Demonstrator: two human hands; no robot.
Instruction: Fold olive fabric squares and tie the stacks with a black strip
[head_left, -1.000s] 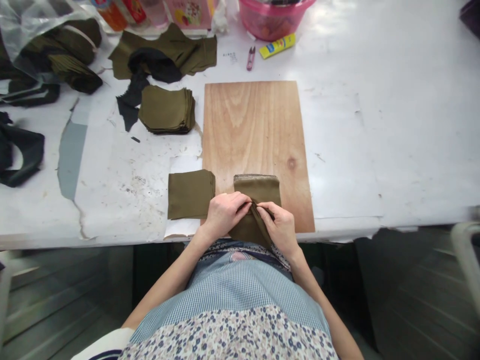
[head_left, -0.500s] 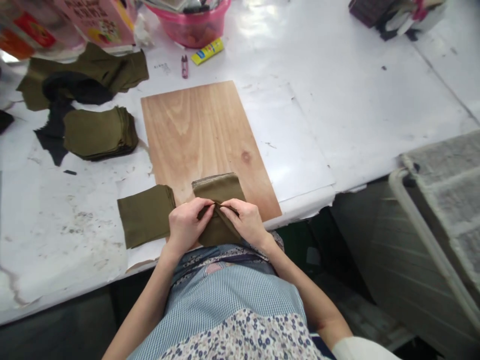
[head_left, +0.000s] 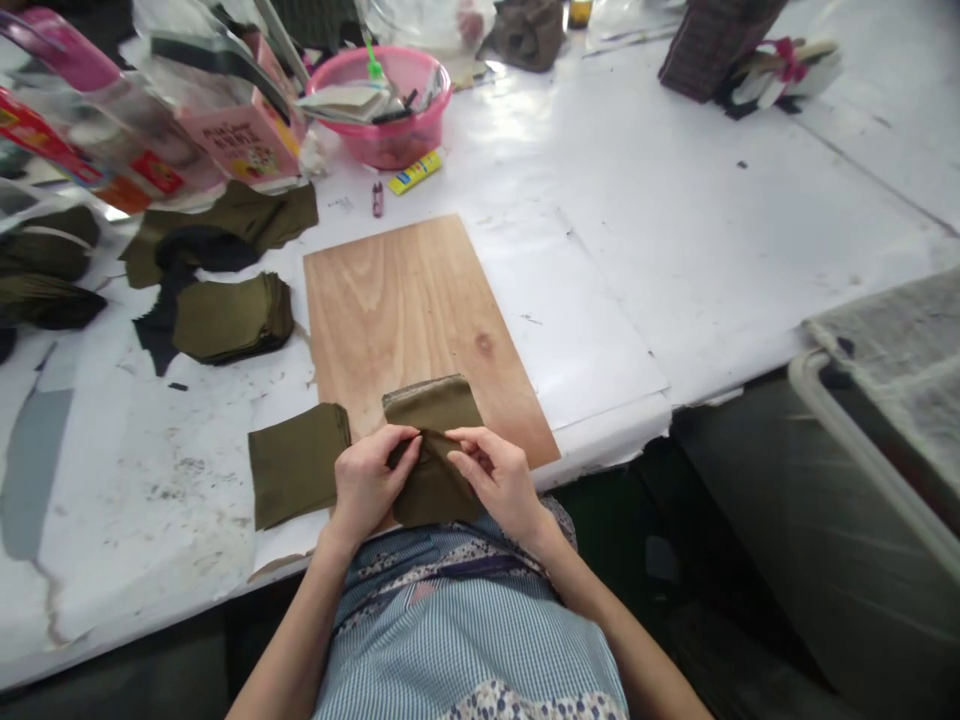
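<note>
Nothing is legible, even on the pink box [head_left: 241,142].

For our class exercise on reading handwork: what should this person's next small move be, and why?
Probably to press the crease in the olive cloth flat with the right hand: the left hand pinches the cloth there, the right hand is close beside it, and the cloth's far part lies on the wooden board.
</note>
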